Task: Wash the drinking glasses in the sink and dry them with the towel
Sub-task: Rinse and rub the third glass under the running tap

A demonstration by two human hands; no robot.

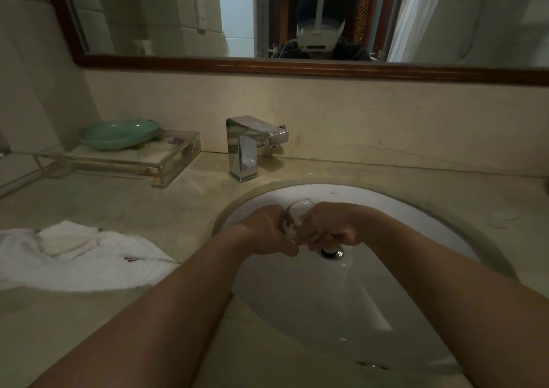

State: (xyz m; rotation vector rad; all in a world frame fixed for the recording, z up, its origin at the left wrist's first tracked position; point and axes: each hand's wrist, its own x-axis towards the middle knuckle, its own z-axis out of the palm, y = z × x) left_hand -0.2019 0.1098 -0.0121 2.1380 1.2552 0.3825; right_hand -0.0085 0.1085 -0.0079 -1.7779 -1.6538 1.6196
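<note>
Beige stone worktop [124,206] with white sink [386,206], chrome tap [246,147] behind. Over sink, near drain [332,252], left hand [269,233] and right hand [329,227] both curl around clear drinking glass [297,214], tilted, rim away. White towel [74,257] lies crumpled on worktop, left of sink.

The faucet [242,150] is standing at the far rim of the sink [386,209], leaving the basin open from near and right. The towel [89,257] is covering the near-left counter [133,206] and a clear tray [175,162] is blocking the far left, with bare counter running between.
</note>
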